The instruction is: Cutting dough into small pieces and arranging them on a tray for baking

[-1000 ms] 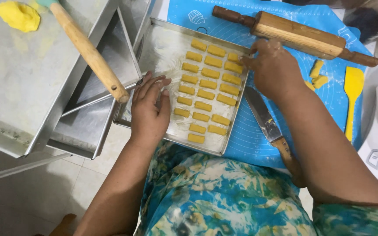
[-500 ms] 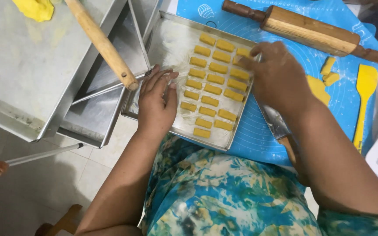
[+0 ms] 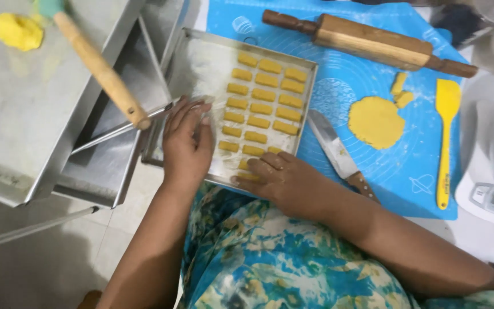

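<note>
Blue mat (image 3: 338, 91) is covering the desk beside the tray (image 3: 201, 51); left hand (image 3: 187, 143) is lying flat, steadying the tray, while right hand (image 3: 281, 180), fingers spread, is pressing dough pieces (image 3: 261, 94) at its near edge.

Beyond your left hand (image 3: 187, 143) fingertips the floured tray (image 3: 201, 63) end lies bare; dough pieces (image 3: 261, 109) crowd just beyond your right hand (image 3: 275, 177) fingers, with a knife (image 3: 338, 154) just beside them.

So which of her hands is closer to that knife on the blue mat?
The right hand. It rests on the tray's near edge, on the dough pieces, just beside the knife. The left hand lies flat on the tray's floured side, farther from the knife.
</note>
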